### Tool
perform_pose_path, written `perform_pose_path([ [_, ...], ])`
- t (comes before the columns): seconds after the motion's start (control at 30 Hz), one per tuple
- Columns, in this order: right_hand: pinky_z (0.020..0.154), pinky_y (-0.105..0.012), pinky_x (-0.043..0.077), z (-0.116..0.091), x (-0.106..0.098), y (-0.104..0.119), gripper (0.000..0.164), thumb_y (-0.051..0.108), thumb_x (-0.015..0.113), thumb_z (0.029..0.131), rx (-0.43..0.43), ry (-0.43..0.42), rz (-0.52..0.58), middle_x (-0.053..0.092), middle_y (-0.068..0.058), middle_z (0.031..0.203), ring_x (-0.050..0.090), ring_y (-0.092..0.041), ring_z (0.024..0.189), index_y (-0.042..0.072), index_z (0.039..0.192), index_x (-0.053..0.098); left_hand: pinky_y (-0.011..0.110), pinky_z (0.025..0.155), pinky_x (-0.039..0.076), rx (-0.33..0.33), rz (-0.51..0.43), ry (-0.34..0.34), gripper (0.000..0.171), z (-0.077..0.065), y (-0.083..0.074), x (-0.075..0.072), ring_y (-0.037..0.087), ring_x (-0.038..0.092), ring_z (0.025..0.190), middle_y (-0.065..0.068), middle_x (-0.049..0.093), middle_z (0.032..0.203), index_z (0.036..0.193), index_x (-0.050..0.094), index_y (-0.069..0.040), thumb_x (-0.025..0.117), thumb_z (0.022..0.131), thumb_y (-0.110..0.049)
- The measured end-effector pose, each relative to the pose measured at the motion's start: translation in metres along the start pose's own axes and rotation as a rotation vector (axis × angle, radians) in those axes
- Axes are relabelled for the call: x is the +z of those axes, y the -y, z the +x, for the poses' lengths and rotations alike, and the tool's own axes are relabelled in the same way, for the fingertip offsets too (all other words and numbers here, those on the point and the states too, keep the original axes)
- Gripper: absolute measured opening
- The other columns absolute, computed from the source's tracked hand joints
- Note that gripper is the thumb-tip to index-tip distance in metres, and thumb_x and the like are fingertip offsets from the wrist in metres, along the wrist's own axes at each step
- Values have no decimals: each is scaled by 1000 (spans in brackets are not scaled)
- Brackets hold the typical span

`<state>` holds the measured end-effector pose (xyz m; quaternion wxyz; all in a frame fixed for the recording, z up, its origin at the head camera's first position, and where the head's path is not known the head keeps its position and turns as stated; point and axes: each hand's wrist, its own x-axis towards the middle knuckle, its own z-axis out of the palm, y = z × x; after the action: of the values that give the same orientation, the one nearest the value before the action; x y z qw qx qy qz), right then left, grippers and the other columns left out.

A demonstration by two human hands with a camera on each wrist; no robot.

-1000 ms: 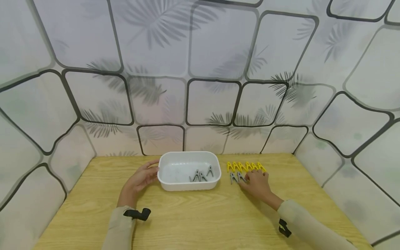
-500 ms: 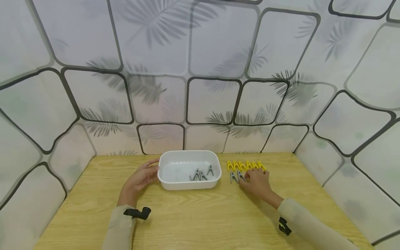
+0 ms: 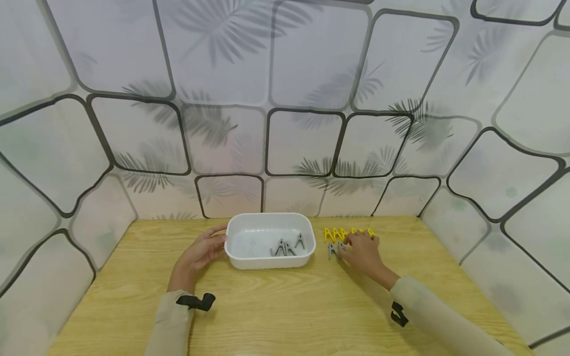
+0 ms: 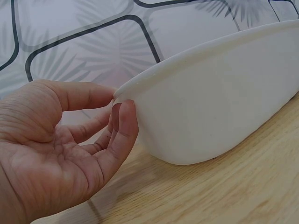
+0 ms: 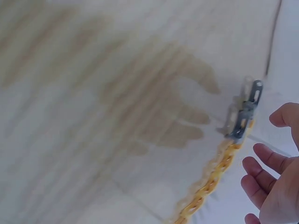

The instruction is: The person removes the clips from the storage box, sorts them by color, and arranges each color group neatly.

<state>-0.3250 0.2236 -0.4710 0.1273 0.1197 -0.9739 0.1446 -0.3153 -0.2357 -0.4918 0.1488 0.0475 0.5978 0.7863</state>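
A white plastic basin (image 3: pixel 251 263) stands at the table's back, with several grey clothespins (image 3: pixel 280 248) inside. The fingertips of my left hand (image 3: pixel 202 254) rest against its left end; in the left wrist view, the loosely bent fingers (image 4: pixel 125 128) touch the outer wall below the rim. To the right of the basin, a grey clothespin (image 3: pixel 332 251) lies on the table, with a second grey clothespin (image 3: pixel 341 245) partly hidden by my right hand (image 3: pixel 362 254). In the right wrist view, thumb and fingers are apart, beside the grey clothespins (image 5: pixel 245 112), with nothing between them.
A row of several yellow clothespins (image 3: pixel 335 234) lies behind the grey ones, partly covered by the right hand. The wood-patterned table (image 3: pixel 285 311) meets a patterned wall covering (image 3: pixel 303 143) at the back and sides.
My right hand has shifted slightly left and back, now overlapping the second grey clothespin and more of the yellow row. My left hand and the basin have stayed in place.
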Motion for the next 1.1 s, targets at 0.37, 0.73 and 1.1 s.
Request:
perform_pose_path([
  [0.37,89,-60,32,20,1,38,18,22,76,88,-135,-85,103,63,-11,88,51,-30,87,6,92,71,22,80,57,9,7,3,59,1,-1,-1,6,68,93,-5,69,111,157,23,4,50,106,-7],
  [0.73,87,-56,33,36,9,87,11,17,77,88,-213,-136,164,64,-8,90,52,-30,89,10,94,70,22,81,57,0,2,0,60,-1,2,2,7,68,94,-5,69,114,157,23,5,52,106,-6],
  [1.1,91,-56,35,49,4,123,27,28,82,87,-273,168,88,70,-8,91,57,-26,88,8,103,74,23,80,57,8,0,-1,59,-2,0,1,7,68,94,-6,70,112,157,23,5,51,106,-7],
])
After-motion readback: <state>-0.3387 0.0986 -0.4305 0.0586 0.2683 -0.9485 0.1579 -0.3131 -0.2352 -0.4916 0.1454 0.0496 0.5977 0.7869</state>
